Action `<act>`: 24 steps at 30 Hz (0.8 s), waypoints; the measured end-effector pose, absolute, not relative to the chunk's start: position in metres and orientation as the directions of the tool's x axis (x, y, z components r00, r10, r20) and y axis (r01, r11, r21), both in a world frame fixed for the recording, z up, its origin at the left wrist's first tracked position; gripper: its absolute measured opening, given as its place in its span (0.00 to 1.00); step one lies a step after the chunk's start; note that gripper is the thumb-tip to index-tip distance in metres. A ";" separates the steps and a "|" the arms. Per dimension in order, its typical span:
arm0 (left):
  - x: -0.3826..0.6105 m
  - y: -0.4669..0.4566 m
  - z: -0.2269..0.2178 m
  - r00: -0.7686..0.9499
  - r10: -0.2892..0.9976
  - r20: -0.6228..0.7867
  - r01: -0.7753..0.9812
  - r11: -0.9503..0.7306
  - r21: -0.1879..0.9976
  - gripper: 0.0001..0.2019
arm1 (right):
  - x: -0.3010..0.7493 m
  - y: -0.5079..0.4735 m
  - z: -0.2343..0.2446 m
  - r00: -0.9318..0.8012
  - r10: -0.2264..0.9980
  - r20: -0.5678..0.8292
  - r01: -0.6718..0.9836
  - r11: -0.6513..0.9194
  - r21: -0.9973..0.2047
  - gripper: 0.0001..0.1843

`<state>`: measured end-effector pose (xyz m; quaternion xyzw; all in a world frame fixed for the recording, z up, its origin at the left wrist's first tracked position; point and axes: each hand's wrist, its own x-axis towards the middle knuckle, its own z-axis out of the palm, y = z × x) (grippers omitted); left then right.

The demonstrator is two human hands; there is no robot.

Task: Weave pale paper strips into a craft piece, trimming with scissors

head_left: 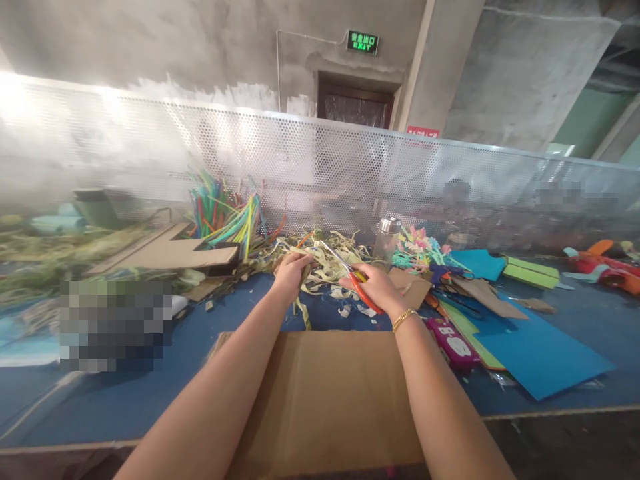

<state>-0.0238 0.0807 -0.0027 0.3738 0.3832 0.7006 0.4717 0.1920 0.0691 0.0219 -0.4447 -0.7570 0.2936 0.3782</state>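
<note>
My right hand (373, 287) grips a pair of scissors (361, 288) with orange and yellow handles, its metal blades pointing up and left. My left hand (291, 272) is closed on a pale green-yellow strip (305, 313), one end of which dangles below the fingers. The blade tips lie close to the left fingertips; whether they touch the strip I cannot tell. Behind both hands spreads a heap of similar curled strips (345, 250). Beneath my forearms lies a brown cardboard sheet (330, 393).
Pipe cleaners (225, 210) in many colours stand in a box at the back left. A glass bottle (387, 240) stands behind my right hand. To the right lie blue sheets (540, 347), a purple packet (454, 341) and pink paper flowers (425, 243). A perforated metal screen (340, 160) borders the table.
</note>
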 end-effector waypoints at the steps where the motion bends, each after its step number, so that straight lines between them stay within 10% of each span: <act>1: -0.023 0.080 -0.002 -0.250 0.956 0.152 -0.378 -0.241 0.894 0.14 | 0.197 0.073 0.021 -0.339 0.898 0.280 0.464 0.418 -0.781 0.25; 24: -0.018 0.071 0.001 0.003 0.999 0.039 -0.369 -0.035 0.929 0.09 | 0.206 0.086 0.012 -0.493 0.864 0.100 0.321 0.288 -0.902 0.18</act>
